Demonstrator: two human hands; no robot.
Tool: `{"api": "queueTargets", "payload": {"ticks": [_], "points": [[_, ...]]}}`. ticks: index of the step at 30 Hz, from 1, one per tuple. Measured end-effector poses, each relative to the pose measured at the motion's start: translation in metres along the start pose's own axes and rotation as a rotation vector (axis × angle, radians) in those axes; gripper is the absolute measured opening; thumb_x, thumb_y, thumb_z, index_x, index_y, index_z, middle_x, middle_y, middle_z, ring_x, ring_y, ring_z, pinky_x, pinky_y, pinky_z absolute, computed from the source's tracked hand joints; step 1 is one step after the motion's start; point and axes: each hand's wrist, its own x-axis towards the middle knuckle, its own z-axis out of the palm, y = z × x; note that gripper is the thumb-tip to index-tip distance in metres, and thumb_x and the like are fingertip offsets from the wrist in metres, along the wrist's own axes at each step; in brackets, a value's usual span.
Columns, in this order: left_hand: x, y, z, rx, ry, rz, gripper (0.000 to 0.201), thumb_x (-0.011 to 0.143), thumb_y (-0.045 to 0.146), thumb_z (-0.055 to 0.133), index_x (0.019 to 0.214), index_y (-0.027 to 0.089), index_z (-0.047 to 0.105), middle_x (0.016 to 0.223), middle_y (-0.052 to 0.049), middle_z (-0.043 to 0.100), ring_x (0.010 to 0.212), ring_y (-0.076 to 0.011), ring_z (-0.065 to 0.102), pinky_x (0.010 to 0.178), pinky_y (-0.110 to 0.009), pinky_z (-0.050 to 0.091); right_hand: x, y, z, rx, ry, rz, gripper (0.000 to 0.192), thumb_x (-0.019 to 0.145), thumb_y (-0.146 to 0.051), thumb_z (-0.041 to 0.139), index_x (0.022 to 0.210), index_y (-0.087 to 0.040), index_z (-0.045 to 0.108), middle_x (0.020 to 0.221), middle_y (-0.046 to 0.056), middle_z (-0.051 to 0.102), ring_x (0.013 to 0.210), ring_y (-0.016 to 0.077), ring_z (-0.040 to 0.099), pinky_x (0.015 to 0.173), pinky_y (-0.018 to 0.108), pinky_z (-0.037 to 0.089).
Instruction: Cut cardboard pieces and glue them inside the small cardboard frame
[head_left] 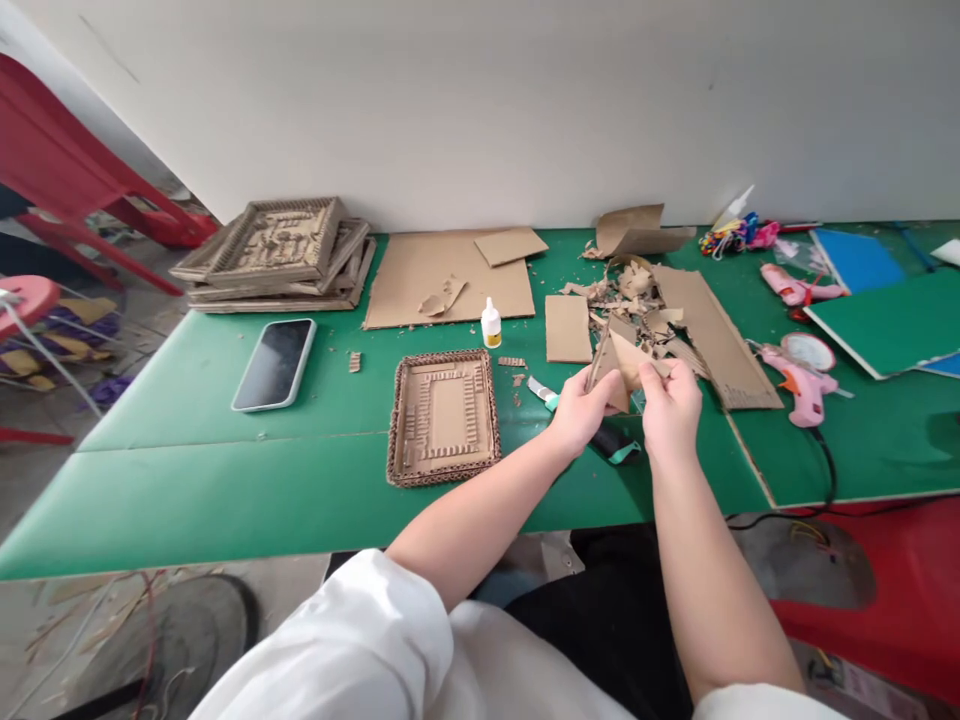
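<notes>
Between my hands is a small piece of cardboard (pixel 619 362), its paper layer partly lifted. My left hand (pixel 583 412) grips its left edge, while my right hand (pixel 670 408) pinches the loose paper on the right. Just beneath lies a utility knife (pixel 611 440) with a black and teal handle, partly covered by my left hand. Torn cardboard scraps (pixel 634 290) are heaped behind my hands. To the left rests a cardboard frame (pixel 444 470) with corrugated strips glued inside. A small white glue bottle (pixel 491 326) stands upright behind it.
A phone (pixel 275 365) and stacked cardboard frames (pixel 277 250) occupy the left of the green table (pixel 187 480). Flat cardboard sheets (pixel 390 280) lie at the back. On the right are pink glue guns (pixel 806 390), a cable (pixel 831 470) and green board (pixel 892 310).
</notes>
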Motion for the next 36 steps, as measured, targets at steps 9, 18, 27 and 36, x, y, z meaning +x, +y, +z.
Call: {"api": "queueTargets", "payload": {"ticks": [9,18,27,36], "points": [[-0.003,0.004,0.002,0.0,0.012,0.002,0.021,0.073,0.029,0.065,0.089,0.016,0.061,0.074,0.001,0.061,0.067,-0.0116,0.058,0.059,-0.024,0.051,0.002,0.004,0.002,0.125,0.007,0.025,0.027,0.074,-0.045,0.059,0.071,-0.019,0.05,0.062,-0.004,0.052,0.06,0.0117,0.047,0.06,0.026,0.037],[0.001,-0.001,0.001,0.09,0.028,0.148,0.023,0.075,0.032,0.061,0.091,0.015,0.061,0.079,-0.001,0.062,0.071,-0.0126,0.057,0.062,-0.023,0.049,-0.007,-0.009,0.004,0.124,0.02,-0.012,0.028,0.071,-0.041,0.065,0.084,-0.016,0.064,0.078,0.004,0.069,0.071,0.017,0.063,0.068,0.031,0.051],[-0.002,0.001,-0.005,0.443,0.029,0.375,0.023,0.079,0.031,0.054,0.092,0.014,0.063,0.07,0.001,0.057,0.061,-0.0093,0.048,0.061,-0.021,0.043,-0.015,-0.015,0.008,0.062,-0.024,-0.251,0.034,0.077,-0.035,0.063,0.107,-0.02,0.068,0.113,0.006,0.068,0.11,0.0236,0.061,0.101,0.039,0.045],[-0.007,0.001,-0.005,0.568,0.032,0.433,0.026,0.08,0.033,0.052,0.097,0.017,0.064,0.072,0.0,0.06,0.063,-0.0114,0.05,0.062,-0.022,0.043,-0.018,-0.015,0.011,-0.045,0.053,-0.313,0.035,0.079,-0.036,0.062,0.11,-0.021,0.067,0.112,0.005,0.068,0.105,0.0235,0.064,0.093,0.035,0.051]]}}
